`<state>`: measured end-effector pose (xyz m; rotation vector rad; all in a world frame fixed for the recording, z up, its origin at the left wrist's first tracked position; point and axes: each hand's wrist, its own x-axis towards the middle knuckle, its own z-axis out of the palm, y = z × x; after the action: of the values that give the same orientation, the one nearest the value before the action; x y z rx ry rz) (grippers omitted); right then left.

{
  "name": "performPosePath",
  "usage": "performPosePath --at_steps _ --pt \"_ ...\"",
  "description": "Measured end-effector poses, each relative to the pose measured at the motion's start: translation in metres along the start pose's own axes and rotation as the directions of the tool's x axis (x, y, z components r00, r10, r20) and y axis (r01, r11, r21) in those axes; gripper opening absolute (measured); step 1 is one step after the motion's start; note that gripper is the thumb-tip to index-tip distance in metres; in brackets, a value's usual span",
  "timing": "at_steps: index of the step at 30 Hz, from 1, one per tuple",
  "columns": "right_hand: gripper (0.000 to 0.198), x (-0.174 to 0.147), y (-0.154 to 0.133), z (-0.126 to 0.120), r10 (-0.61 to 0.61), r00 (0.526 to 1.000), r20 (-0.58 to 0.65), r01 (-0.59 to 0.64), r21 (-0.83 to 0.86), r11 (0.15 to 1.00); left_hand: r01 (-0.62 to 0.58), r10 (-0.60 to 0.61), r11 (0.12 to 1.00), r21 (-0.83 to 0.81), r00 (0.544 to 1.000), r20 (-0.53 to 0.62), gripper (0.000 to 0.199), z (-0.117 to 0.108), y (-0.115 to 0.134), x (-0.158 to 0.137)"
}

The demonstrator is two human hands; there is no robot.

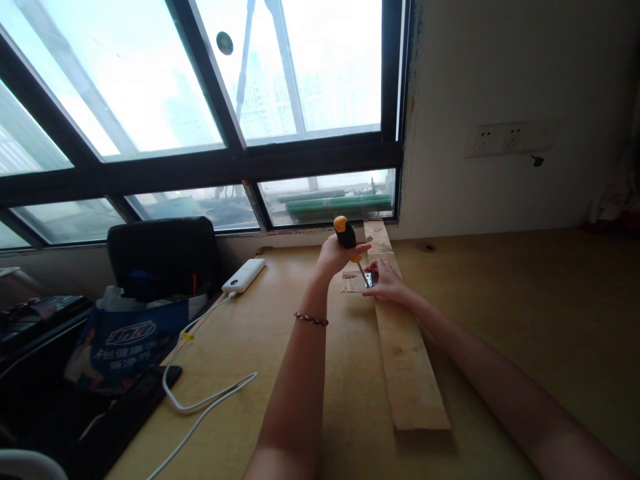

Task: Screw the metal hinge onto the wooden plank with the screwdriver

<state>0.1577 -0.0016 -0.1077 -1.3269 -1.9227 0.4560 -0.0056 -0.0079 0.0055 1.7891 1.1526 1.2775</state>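
A screwdriver [345,233] with a black and yellow handle stands tilted in my left hand [336,257], whose fingers wrap round the lower handle. Its shaft slants down to a small shiny metal piece [371,278]. My right hand [387,283] pinches this piece at the left edge of a long wooden plank [407,360]; its exact kind is too small to make out. A thin, pale flat piece [351,283] sticks out to the left beneath the metal. Part of the plank is hidden behind my right hand.
The plank lies on a wooden table [300,313]. To the left are a white power bank [245,275] with a white cable [210,404], a blue bag [130,337] and a black chair [163,250]. A window stands behind, with a wall socket [513,138] at the right.
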Motion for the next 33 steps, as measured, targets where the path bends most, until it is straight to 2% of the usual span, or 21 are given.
performPosePath --at_steps 5,9,14,17,21,23,26,30,33 --pt "0.063 0.000 0.002 0.001 -0.019 1.000 -0.001 0.018 -0.026 0.999 -0.032 0.033 0.995 -0.100 0.999 0.008 0.032 -0.002 -0.001 0.000" --pt "0.064 -0.001 0.001 0.000 -0.025 1.000 -0.003 0.025 -0.030 0.999 0.041 0.000 0.960 -0.277 0.989 0.146 0.032 -0.005 0.009 -0.005" --pt "0.064 0.000 0.002 0.001 -0.020 1.000 -0.007 0.020 0.006 1.000 0.129 0.041 0.912 -0.390 0.916 0.399 0.034 -0.010 0.021 -0.013" --pt "0.064 0.001 0.003 0.001 -0.019 1.000 -0.014 0.019 0.002 1.000 0.152 0.059 0.904 -0.399 0.882 0.468 0.033 -0.012 0.026 -0.017" --pt "0.064 0.003 0.005 0.003 -0.035 0.999 -0.012 0.035 -0.036 0.999 0.138 0.078 0.936 -0.325 0.816 0.573 0.030 -0.015 0.036 -0.024" --pt "0.066 0.003 0.006 0.003 -0.034 0.999 -0.015 0.033 -0.042 0.999 0.124 0.083 0.947 -0.295 0.797 0.599 0.032 -0.017 0.039 -0.026" --pt "0.068 0.003 0.008 0.004 -0.017 1.000 -0.012 0.016 -0.026 1.000 0.125 0.072 0.947 -0.297 0.816 0.574 0.032 -0.019 0.039 -0.025" --pt "0.065 0.003 0.009 0.005 -0.031 0.999 -0.018 0.031 0.003 1.000 0.133 0.041 0.937 -0.323 0.877 0.479 0.031 -0.021 0.037 -0.021" --pt "0.064 0.002 0.008 0.004 -0.048 0.999 -0.025 0.048 -0.005 0.999 0.120 -0.002 0.953 -0.277 0.919 0.394 0.029 -0.021 0.037 -0.020"
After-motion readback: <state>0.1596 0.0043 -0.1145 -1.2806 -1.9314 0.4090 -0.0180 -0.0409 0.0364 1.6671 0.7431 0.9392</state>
